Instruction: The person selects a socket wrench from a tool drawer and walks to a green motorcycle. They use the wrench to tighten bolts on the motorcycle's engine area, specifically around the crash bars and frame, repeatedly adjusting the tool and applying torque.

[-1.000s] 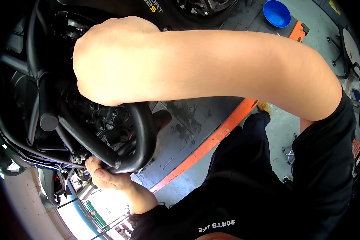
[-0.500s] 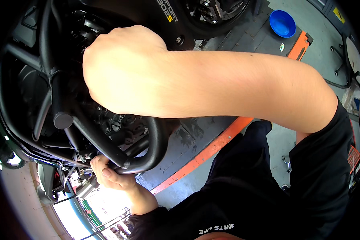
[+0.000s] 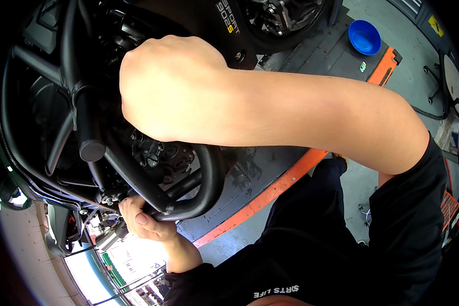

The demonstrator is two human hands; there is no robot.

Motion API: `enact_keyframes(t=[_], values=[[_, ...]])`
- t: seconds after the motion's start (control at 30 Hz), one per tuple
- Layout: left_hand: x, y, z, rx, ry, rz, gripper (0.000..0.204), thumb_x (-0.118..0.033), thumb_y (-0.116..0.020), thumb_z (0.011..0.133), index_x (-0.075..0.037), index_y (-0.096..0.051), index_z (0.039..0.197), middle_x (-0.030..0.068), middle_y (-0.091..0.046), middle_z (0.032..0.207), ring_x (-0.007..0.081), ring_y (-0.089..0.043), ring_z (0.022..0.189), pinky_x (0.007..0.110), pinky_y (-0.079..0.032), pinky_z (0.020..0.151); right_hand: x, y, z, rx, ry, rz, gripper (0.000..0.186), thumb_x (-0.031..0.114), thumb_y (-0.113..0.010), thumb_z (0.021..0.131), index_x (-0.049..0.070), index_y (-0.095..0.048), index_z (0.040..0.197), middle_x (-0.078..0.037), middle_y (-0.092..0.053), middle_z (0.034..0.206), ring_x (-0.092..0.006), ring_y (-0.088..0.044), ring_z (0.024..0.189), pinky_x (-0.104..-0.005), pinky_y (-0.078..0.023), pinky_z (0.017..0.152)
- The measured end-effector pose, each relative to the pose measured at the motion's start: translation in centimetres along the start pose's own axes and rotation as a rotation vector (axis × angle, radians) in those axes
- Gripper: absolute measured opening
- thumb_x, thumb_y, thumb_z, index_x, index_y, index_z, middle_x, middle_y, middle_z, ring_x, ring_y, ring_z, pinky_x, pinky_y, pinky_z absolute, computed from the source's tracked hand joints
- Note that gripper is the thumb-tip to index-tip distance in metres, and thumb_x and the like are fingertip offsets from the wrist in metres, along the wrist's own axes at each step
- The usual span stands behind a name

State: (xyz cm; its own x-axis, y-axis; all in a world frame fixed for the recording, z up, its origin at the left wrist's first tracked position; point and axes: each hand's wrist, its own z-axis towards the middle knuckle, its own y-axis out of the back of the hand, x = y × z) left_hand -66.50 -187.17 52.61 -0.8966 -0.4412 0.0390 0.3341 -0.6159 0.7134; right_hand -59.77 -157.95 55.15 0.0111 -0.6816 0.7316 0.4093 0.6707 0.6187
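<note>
A black motorcycle with thick tubular crash bars fills the left and upper part of the view. My left hand is closed round the lower end of the crash bar, its thumb lying along the near side. My right hand is balled over the motorcycle's side, its back facing up. Its fingers point down and away, so whatever they hold is hidden beneath the hand. Just below it, engine parts with round covers and bolts show between the bars.
Beneath the motorcycle is a dark lift platform with an orange edge. A blue bowl stands on it at the far right, near a small coloured scrap. A wheeled chair is beyond. My legs are close to the platform's edge.
The whole view has shifted slightly, so the motorcycle and bowl appear a little farther right and lower. Both hands keep their places on the motorcycle.
</note>
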Motion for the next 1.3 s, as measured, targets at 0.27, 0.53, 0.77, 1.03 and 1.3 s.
enact_keyframes(t=[0.27,0.53,0.77,1.03,1.3], values=[[-0.1,-0.4,0.1,-0.032,-0.018,0.002,0.059,-0.038,-0.031,0.113,0.0,-0.067,0.085,0.013,-0.063,0.072,0.0315,-0.058,0.068,0.042,-0.044,0.071,0.2,0.0,0.4,0.08,0.059,-0.141,0.012,0.014,-0.072,0.078,0.004,-0.077,0.072,-0.017,-0.075,0.071,-0.0302,-0.078,0.067,-0.0398,-0.063,0.061],[0.0,0.0,-0.1,-0.007,0.001,-0.015,0.059,-0.037,-0.034,0.113,0.007,-0.066,0.088,0.0173,-0.066,0.083,0.0313,-0.062,0.078,0.041,-0.048,0.077,-0.3,-0.2,0.1,-0.036,0.079,-0.026,0.013,0.014,-0.074,0.077,0.005,-0.074,0.068,-0.017,-0.072,0.065,-0.0305,-0.076,0.063,-0.0402,-0.061,0.057],[-0.3,-0.7,0.1,-0.065,0.008,0.018,0.059,-0.037,-0.03,0.112,0.0,-0.065,0.082,0.0139,-0.063,0.073,0.0319,-0.059,0.069,0.042,-0.045,0.072,-0.9,-0.9,0.1,-0.107,0.117,-0.005,0.013,0.014,-0.074,0.077,0.004,-0.075,0.07,-0.018,-0.072,0.065,-0.0315,-0.076,0.062,-0.0409,-0.062,0.058],[-0.4,-0.1,0.1,-0.003,-0.005,-0.014,0.059,-0.036,-0.034,0.112,0.007,-0.068,0.089,0.0178,-0.068,0.085,0.0328,-0.065,0.08,0.041,-0.05,0.079,-0.3,0.5,0.2,-0.049,0.052,0.022,0.014,0.016,-0.075,0.079,0.004,-0.08,0.085,-0.015,-0.078,0.08,-0.0276,-0.079,0.075,-0.0402,-0.064,0.066],[-0.1,-0.5,0.4,-0.042,-0.046,-0.007,0.055,-0.035,-0.037,0.108,0.001,-0.068,0.08,0.0142,-0.063,0.071,0.0319,-0.056,0.068,0.042,-0.042,0.072,0.9,1.9,2.3,0.079,0.106,-0.038,0.021,0.016,-0.069,0.084,0.004,-0.082,0.095,-0.017,-0.08,0.092,-0.0315,-0.08,0.087,-0.0438,-0.065,0.078]])
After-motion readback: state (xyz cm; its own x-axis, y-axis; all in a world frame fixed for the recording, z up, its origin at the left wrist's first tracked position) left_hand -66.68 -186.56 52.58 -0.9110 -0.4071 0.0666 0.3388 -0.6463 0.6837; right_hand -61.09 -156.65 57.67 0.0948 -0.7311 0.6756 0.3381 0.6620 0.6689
